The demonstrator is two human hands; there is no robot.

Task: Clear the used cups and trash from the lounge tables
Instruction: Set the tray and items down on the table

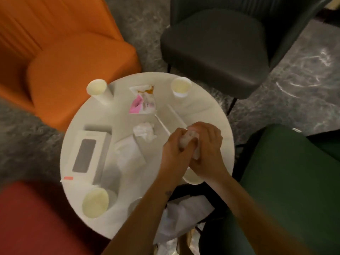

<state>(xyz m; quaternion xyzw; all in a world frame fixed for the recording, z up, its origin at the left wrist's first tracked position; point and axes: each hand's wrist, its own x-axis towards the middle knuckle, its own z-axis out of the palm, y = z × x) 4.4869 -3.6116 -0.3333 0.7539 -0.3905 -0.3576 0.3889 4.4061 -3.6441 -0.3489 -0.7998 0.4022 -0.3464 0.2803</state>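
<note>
Both hands, the left hand [174, 150] and the right hand [204, 153], have fingers closed around a crumpled napkin [187, 142] above the worktop [211, 111]. Better to squeeze it into a tight ball, then drop it in the trash bag [176, 218] below the edge.

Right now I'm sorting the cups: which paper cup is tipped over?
The paper cup at the table's far left edge, by the orange chair, leans over; the other cups stand upright.
</note>
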